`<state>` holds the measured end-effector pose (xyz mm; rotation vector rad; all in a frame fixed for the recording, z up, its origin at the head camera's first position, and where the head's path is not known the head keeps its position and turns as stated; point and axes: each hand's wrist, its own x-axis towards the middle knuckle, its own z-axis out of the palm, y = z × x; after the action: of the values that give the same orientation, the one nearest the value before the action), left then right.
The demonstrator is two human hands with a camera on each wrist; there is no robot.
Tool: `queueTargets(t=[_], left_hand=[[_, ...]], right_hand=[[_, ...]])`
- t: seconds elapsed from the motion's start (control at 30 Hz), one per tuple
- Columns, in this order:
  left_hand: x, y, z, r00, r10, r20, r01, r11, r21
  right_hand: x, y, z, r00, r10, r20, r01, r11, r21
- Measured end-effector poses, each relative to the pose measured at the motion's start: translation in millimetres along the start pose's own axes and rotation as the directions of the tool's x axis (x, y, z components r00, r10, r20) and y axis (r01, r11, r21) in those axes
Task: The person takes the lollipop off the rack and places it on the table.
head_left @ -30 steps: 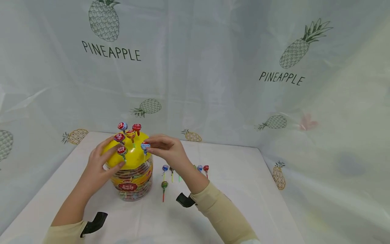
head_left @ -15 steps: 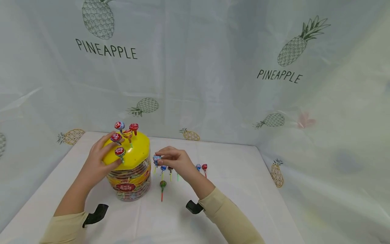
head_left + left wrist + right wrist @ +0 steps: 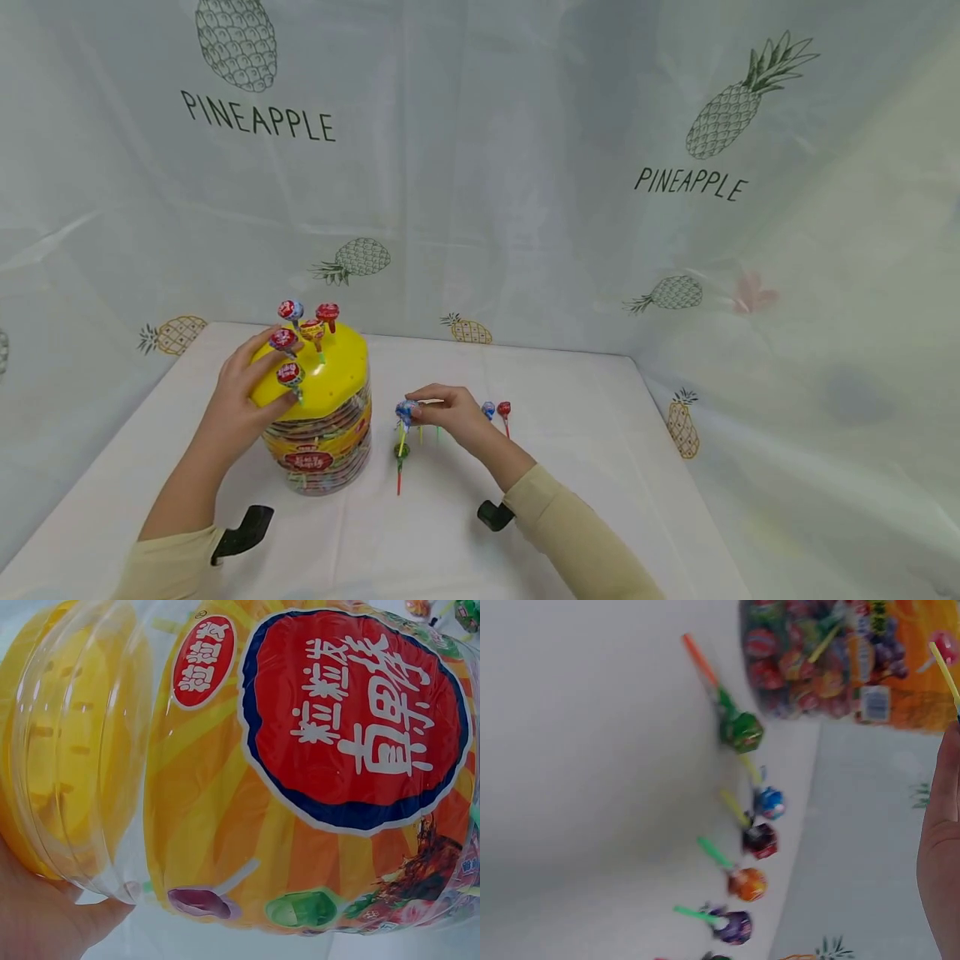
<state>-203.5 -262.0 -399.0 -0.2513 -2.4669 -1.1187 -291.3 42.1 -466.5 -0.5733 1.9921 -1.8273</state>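
Note:
A clear plastic candy jar (image 3: 318, 458) with an orange label and a yellow lid (image 3: 333, 383) stands on the table. Several wrapped lollipops stick up from its lid, such as a red-and-green one (image 3: 290, 373). My left hand (image 3: 243, 396) grips the lid's left side, thumb toward the front; the left wrist view shows this hand (image 3: 45, 919) around the jar's neck. To the jar's right, my right hand (image 3: 453, 414) pinches a blue lollipop (image 3: 406, 411) by its head, yellow stick (image 3: 945, 673) pointing down.
Lollipops lie in a row on the white-covered table (image 3: 570, 467): blue (image 3: 769, 802), dark red (image 3: 760, 840), orange (image 3: 748, 883) and purple (image 3: 735, 928). A green one (image 3: 742, 733) lies nearer the front. Behind hangs a pineapple-print curtain (image 3: 525, 208).
My right hand has moved from the lid down and right to the row of lollipops, carrying the blue lollipop away from the lid. My left hand has stayed on the lid.

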Motion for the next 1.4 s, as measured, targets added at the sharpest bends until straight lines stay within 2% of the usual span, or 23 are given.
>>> queueTargets(t=[0.17,0.37,0.43,0.57,0.63,0.77,1.0,1.27,1.4], left_hand=[[0.0,0.6,-0.1,1.000,-0.010,-0.002,0.010,1.000,-0.007],[0.1,0.8,0.3,1.000,-0.011,-0.005,0.011,1.000,-0.011],[0.0,0.6,0.3,1.000,-0.012,-0.004,0.012,1.000,-0.012],[-0.3,1.1,-0.2,1.000,-0.015,0.000,0.015,1.000,-0.010],[-0.2,1.2,-0.2,1.000,-0.017,0.001,0.017,1.000,-0.010],[-0.4,1.9,-0.4,1.000,-0.019,-0.002,0.019,1.000,-0.008],[-1.3,1.4,0.2,1.000,-0.022,-0.006,0.022,1.000,-0.008],[-1.0,1.5,-0.1,1.000,-0.030,0.000,0.030,0.999,-0.010],[-1.3,3.2,-0.7,1.000,-0.031,-0.002,0.030,0.999,-0.013]], right_hand=[[1,16,-7.8,0.998,0.060,-0.024,-0.062,0.996,-0.064],[2,36,-14.3,0.991,0.103,-0.081,-0.120,0.961,-0.249],[3,43,-16.5,0.990,0.117,-0.078,-0.134,0.949,-0.286],[4,53,-19.0,0.994,0.101,-0.039,-0.108,0.927,-0.360],[5,55,-19.2,0.997,0.074,-0.024,-0.077,0.899,-0.431],[7,58,-18.1,0.999,0.044,-0.002,-0.037,0.822,-0.569],[10,62,-14.4,0.998,0.057,0.019,-0.028,0.731,-0.682],[18,69,-12.2,0.994,-0.010,0.113,0.096,0.593,-0.800],[18,67,-11.5,0.991,-0.031,0.132,0.128,0.528,-0.840]])
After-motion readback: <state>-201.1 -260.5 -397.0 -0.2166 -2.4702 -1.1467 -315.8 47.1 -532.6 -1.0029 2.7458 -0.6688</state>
